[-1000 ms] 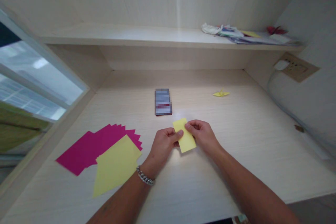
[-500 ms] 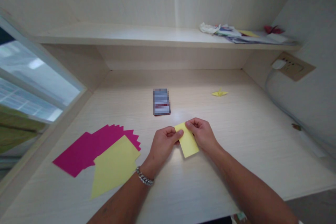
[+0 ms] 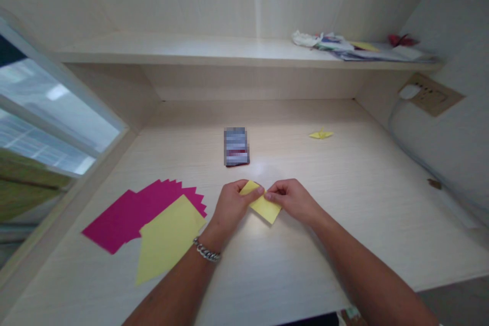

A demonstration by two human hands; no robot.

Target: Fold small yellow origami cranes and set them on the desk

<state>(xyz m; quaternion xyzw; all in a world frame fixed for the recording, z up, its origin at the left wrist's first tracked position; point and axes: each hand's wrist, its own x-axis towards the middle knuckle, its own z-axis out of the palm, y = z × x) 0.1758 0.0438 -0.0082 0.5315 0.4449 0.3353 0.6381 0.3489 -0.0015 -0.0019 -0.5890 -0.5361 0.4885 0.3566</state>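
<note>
Between my hands is a folded yellow origami paper [image 3: 266, 209], tilted a little above or on the desk; I cannot tell which. My left hand [image 3: 234, 206], with a chain bracelet at the wrist, pinches its left side, thumb on top. The thumb and fingers of my right hand [image 3: 293, 198] are closed on its upper right edge. To the left lie several magenta paper sheets [image 3: 126, 219], fanned out, with yellow sheets [image 3: 171, 237] partly over them. A small folded yellow paper crane [image 3: 321, 135] rests at the back right.
A dark rectangular object [image 3: 236, 146], blurred out, lies beyond my hands. Papers and a crumpled wrapper [image 3: 305, 38] sit on the shelf [image 3: 183, 51]. At the right, a cable [image 3: 401, 137] runs from a plug in the wall socket [image 3: 433, 94]. A window stands at the left.
The yellow paper has turned, its top swinging left and its far edge now angled. My left hand has shifted slightly left, and my right hand has slid down along the paper's edge.
</note>
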